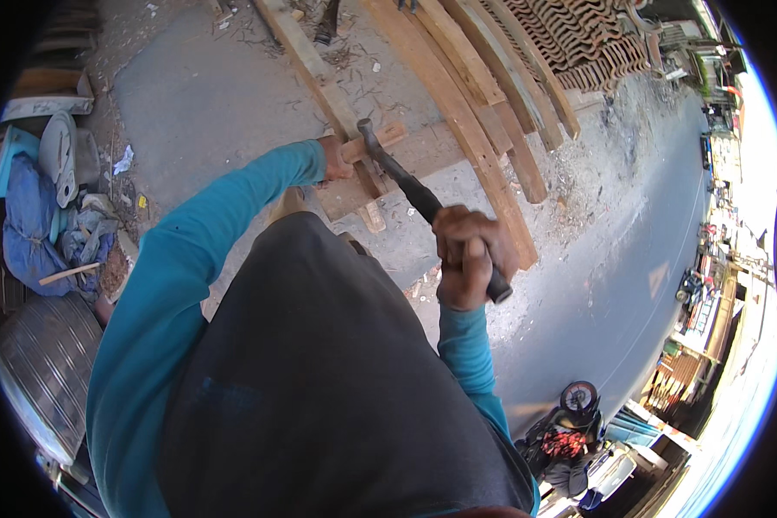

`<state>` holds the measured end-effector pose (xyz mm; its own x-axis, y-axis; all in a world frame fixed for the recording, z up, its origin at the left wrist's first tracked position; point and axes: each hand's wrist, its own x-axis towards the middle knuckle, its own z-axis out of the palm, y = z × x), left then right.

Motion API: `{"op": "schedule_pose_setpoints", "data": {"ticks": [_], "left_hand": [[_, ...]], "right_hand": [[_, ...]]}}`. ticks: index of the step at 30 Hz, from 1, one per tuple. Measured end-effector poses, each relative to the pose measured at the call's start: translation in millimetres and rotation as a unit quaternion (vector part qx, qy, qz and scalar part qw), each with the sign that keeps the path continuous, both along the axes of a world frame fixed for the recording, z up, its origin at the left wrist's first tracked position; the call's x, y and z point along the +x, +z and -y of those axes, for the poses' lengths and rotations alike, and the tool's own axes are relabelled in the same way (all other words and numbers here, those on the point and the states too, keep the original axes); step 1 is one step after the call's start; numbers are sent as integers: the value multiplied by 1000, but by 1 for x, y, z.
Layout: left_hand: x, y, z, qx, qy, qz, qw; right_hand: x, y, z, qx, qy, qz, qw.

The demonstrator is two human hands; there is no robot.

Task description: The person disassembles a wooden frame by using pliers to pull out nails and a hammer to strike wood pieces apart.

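Observation:
My right hand [473,255] is wrapped round the dark grip of a hammer [419,197]. The hammer slants up and to the left, and its metal head shows over a short wooden block [391,135]. That block lies crosswise on a long wooden beam [319,79]. At the block's left end my left hand [337,159] is closed on it, its fingers partly hidden. Whether the hammer head touches the block, I cannot tell. Under the beam's near end lies a broad board [341,200].
Several long planks [468,129] lie to the right of the beam, with stacked roof tiles [570,39] beyond. On the left are a blue tarp bundle [30,229] and a ribbed metal sheet [47,367]. A motorcycle [570,432] stands on the road at the lower right.

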<state>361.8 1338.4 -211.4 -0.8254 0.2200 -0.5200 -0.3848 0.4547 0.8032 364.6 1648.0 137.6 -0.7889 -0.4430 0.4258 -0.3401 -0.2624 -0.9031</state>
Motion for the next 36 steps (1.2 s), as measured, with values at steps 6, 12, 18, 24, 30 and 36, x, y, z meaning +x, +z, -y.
{"op": "schedule_pose_setpoints", "data": {"ticks": [6,12,18,24,30,36], "left_hand": [[0,62,-21,16,81,31,996],[23,161,-51,-44,127,54,989],[41,117,-15,8,152,-46,987],[50,170,-43,18,185,91,978],[60,171,-74,-92,39,86,991],[71,157,-65,-56,126,54,989]], "right_hand": [[-52,29,56,-26,24,129,991],[20,-13,8,-31,21,-34,999],[23,45,107,130,-57,-209,967],[26,14,36,12,34,-24,999],[41,23,16,-5,12,7,1000],[53,7,-15,5,-16,23,1000]]}}
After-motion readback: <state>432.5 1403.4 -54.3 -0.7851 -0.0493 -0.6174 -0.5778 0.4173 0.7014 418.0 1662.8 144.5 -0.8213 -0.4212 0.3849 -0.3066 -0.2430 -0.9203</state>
